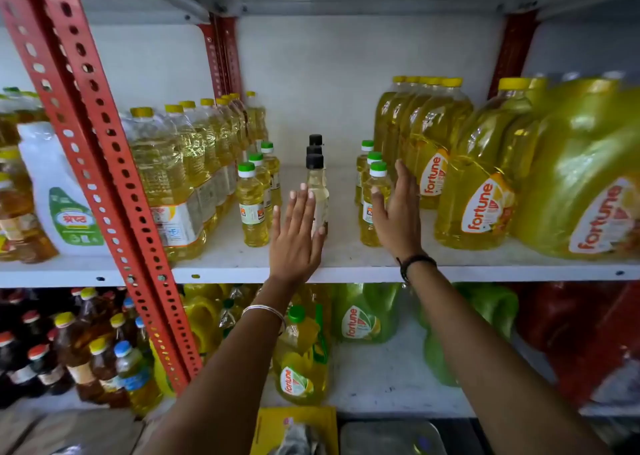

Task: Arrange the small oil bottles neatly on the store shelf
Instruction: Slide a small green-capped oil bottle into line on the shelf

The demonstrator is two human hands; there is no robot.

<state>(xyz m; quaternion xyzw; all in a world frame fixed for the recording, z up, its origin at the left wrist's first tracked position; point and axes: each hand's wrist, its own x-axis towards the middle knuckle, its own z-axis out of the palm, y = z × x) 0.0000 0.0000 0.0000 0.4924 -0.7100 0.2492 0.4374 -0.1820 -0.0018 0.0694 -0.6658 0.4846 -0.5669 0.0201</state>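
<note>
Three rows of small oil bottles stand on the white shelf (346, 264). A left row has green caps (252, 205), a middle row of clear bottles has black caps (317, 181), and a right row has green caps (372, 191). My left hand (298, 236) is flat and open, its fingers against the left side of the front black-capped bottle. My right hand (398, 212) is flat and open too, its palm against the right side of the front bottle in the right row. Neither hand grips anything.
Tall yellow-capped bottles (180, 177) crowd the left of the shelf. Big Fortune oil jugs (478, 191) fill the right. A red perforated upright (104, 177) crosses at the left. The shelf below holds oil pouches (363, 319) and dark bottles (69, 350).
</note>
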